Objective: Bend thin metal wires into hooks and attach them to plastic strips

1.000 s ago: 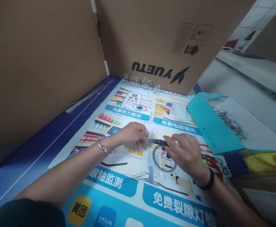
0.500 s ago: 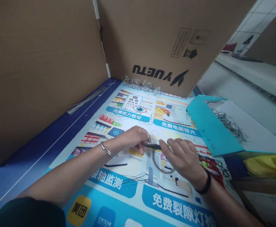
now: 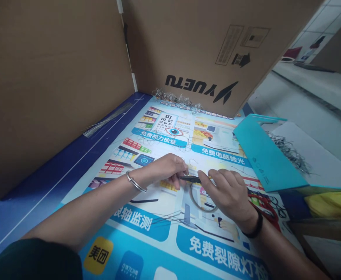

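Observation:
My right hand is wrapped round a pair of dark-jawed pliers, their tips pointing left. Close by, the fingers of my left hand are pinched together on a thin metal wire, right at the plier tips. Most of that wire is hidden by the fingers or too fine to follow. Under both hands lies a printed poster. Several straight thin wires rest on it nearer to me, and a grey ring lies beneath the pliers.
Cardboard panels stand at the back and left. Tangled wire pieces lie along the back panel's foot. An opened turquoise box at right holds a wire heap. Red handles and yellow material are near my right forearm.
The view has shifted slightly. Both hands keep their grips at nearly the same spot, with the pliers still against the left fingertips.

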Available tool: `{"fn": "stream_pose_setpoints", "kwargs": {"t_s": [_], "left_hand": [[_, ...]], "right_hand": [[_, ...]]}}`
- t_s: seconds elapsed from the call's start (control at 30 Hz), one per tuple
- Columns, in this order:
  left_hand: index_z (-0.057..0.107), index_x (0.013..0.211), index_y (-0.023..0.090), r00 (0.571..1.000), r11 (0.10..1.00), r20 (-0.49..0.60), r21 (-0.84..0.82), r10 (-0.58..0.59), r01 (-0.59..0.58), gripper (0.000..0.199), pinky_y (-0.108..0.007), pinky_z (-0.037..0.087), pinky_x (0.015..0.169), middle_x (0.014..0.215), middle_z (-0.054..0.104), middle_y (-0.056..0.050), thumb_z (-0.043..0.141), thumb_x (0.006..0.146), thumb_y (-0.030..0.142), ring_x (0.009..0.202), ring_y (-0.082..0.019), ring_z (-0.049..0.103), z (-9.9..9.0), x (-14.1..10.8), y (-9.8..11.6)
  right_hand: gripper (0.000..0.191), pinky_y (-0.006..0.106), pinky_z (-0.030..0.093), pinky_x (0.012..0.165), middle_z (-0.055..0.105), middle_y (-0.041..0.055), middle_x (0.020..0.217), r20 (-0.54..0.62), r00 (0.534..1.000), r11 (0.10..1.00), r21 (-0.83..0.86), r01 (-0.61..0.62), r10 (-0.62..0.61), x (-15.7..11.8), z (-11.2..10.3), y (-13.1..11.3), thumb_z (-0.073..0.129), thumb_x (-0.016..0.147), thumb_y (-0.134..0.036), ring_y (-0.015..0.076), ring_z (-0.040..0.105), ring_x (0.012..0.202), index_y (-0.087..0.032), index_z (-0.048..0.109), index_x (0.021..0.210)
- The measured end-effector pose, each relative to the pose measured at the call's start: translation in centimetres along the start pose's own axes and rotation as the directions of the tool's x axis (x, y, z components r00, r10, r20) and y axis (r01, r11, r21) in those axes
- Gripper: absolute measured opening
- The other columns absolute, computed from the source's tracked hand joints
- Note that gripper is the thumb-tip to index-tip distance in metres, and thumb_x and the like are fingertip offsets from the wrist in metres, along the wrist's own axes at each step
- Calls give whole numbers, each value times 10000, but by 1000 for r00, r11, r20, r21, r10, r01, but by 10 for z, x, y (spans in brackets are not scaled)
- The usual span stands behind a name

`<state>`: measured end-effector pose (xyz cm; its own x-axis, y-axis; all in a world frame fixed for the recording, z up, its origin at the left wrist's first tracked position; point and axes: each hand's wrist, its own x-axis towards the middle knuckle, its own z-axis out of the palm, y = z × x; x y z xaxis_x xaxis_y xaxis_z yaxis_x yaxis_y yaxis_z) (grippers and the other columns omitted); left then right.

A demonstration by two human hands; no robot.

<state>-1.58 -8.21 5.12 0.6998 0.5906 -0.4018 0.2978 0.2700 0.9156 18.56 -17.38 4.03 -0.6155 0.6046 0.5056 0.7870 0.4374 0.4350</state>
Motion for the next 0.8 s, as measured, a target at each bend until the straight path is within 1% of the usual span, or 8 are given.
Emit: {"fn": "stream_pose_setpoints", "kwargs": {"t_s": [0.2,0.4,0.53,0.6,0.7,0.8], "left_hand": [[532,718,146,999,999,-4,-7,-43,43,206,-181,412,421,540,648,-10,479,850,294,408,-108,602,0,1,0],[537,747,149,998,999,-46,34,-34,35,188,-155,370,411,529,624,11,468,855,287,420,-93,605,2,3,-2],[549,759,147,996,994,-85,112,13,-3,181,-149,377,424,509,578,25,452,855,266,431,-87,604,3,0,1],[560,769,145,993,983,-102,177,55,-37,178,-155,397,432,554,580,21,446,847,257,426,-82,596,4,-1,3],[568,774,146,982,951,-124,293,144,-102,181,-170,425,446,672,602,3,439,836,257,429,-75,591,4,-2,4],[553,753,154,969,909,-124,389,216,-152,198,-176,430,462,684,596,4,420,846,267,462,-84,606,3,-3,4]], "right_hand": [[221,360,316,691,632,57,895,-1,1000,1000,1,10,-10,2,-1,0,563,838,-167,200,485,794,-208,608,1051],[194,356,309,655,634,53,879,29,1000,1000,30,-8,7,3,0,0,552,851,-186,192,474,762,-205,611,1036],[179,356,303,631,632,56,848,49,999,999,47,-25,22,3,1,0,559,845,-191,190,459,730,-184,615,1016],[177,356,299,623,625,55,823,76,997,998,46,-36,32,3,1,-1,557,845,-192,189,446,713,-179,615,1012],[173,353,301,621,609,54,792,126,991,997,47,-58,52,4,1,-2,546,852,-199,189,434,700,-176,614,1009],[168,347,314,636,599,59,784,152,985,994,57,-90,80,5,-1,-4,529,861,-197,190,441,710,-170,612,1006]]}}
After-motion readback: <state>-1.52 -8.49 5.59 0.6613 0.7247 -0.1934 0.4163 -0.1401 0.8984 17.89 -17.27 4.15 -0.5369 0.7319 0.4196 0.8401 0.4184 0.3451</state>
